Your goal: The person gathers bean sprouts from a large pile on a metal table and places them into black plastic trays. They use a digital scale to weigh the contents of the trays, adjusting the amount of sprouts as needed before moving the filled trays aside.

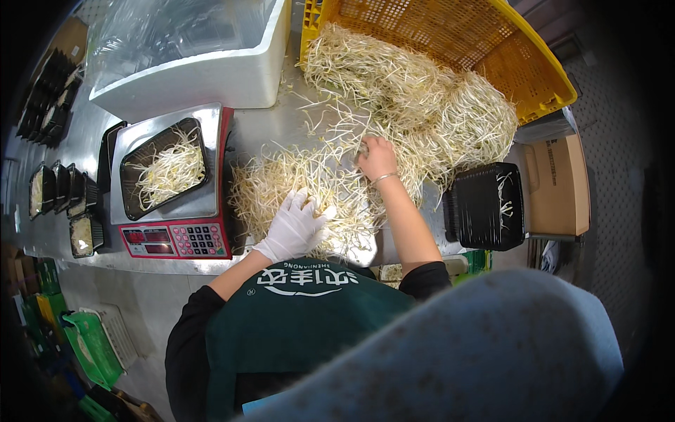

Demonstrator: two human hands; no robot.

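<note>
My left hand point(296, 224), in a white glove, rests on a loose heap of bean sprouts point(274, 174) with thumb and fingers apart. To its right, my bare right hand point(377, 157) has its fingers curled into the sprouts; a bracelet is on the wrist, and whether it grips any is hidden. A much larger mound of sprouts point(406, 79) lies beyond, spilling from a tipped yellow crate point(527, 68). Left of the heap, a black plastic tray point(125, 182) with sprouts in it sits on the steel pan of a red digital scale point(174, 240).
A white foam box point(211, 79) with clear plastic film stands behind the scale. Stacked black trays point(485, 205) and a cardboard box point(559, 184) are at the right. Several filled trays point(83, 232) stand along the metal table's left side. Green crates point(92, 348) are on the floor.
</note>
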